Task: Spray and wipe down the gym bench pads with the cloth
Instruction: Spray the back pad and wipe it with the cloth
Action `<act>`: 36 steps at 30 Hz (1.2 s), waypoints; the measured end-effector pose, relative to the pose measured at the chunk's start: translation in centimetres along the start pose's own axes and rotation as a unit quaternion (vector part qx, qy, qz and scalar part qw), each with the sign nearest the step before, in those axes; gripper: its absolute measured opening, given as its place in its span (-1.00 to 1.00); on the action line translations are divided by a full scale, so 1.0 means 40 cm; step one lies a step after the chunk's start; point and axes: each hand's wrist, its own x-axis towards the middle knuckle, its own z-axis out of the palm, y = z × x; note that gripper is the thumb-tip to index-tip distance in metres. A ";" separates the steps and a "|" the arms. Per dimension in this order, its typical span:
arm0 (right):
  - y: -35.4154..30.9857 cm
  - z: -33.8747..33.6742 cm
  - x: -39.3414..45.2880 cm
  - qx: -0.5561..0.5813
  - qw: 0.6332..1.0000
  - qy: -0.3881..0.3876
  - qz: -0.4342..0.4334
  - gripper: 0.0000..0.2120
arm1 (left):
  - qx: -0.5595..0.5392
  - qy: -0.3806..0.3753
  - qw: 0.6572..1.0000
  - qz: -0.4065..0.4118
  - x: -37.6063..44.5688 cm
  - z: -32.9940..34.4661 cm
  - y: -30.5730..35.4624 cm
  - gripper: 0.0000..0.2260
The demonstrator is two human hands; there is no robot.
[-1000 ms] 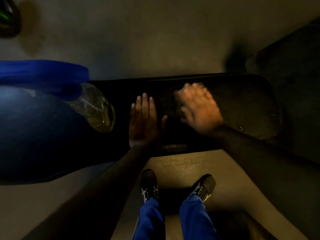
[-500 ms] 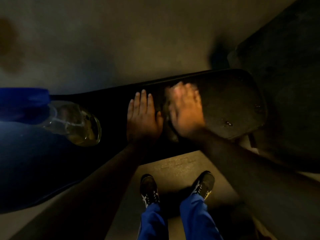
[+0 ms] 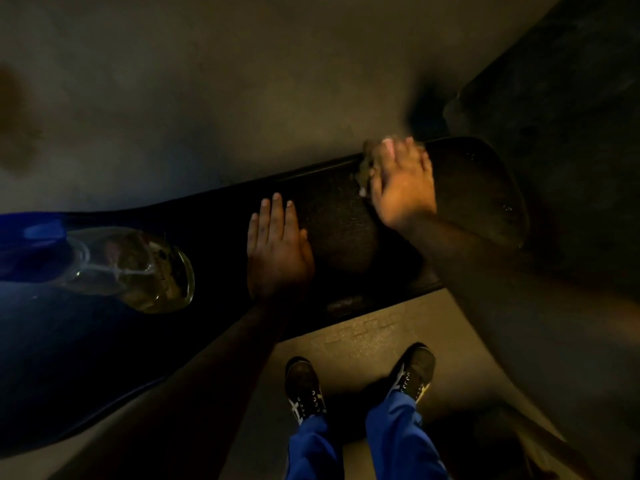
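We press the cloth (image 3: 365, 168) flat under our right hand (image 3: 401, 188), fingers spread, at the far edge of the pad (image 3: 332, 220). The pad runs left to right; its unwiped end lies rightward, nearest this hand. Our left hand (image 3: 277, 251) rests open, fingers together, bracing mid-pad.

Black bench pad (image 3: 332, 230): spray bottle (image 3: 138, 270), cloth (image 3: 367, 168) lying on it.
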 end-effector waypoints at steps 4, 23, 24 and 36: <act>-0.091 0.040 -0.132 0.021 0.992 -0.019 -0.123 -0.39 | 0.018 -0.001 1.000 -0.003 -0.002 -0.001 0.010 -0.53; -0.228 0.106 -0.341 0.026 0.990 -0.010 -0.137 -0.37 | -0.048 0.048 0.998 0.012 -0.101 -0.031 -0.111 -0.59; -0.201 0.113 -0.378 0.014 0.974 -0.035 -0.225 -0.40 | -0.067 0.051 0.996 0.002 -0.102 -0.032 -0.111 -0.59; -0.016 0.105 -0.383 -0.018 0.966 -0.030 -0.256 -0.32 | -0.099 -0.040 0.994 0.030 -0.094 -0.036 0.016 -0.55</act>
